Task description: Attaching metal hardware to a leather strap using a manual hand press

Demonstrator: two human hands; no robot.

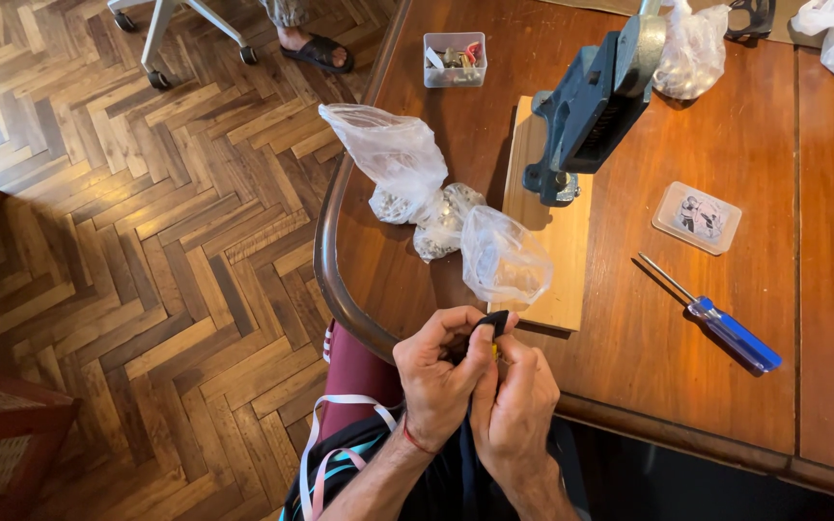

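While both my left hand (441, 371) and right hand (512, 400) pinched the black strap (490, 326), the bench press (591, 101) sat unused, so barely started, I'd guess.

A home room is serving as a small craft workshop. Just beyond the left hand (439, 371) and right hand (514, 400), which are pinching a dark strap (494, 323) together, a blue hand press (591, 101) is standing on a wooden board (547, 260) on a polished wooden table (726, 145), with clear bags of small metal parts (436, 193) lying just past the grip and a blue-handled screwdriver (721, 323) resting to its right. Herringbone parquet (147, 212) is spreading out to the left of the grip, where a sandalled foot (316, 48) is resting beside a wheeled chair base (176, 29) well beyond.
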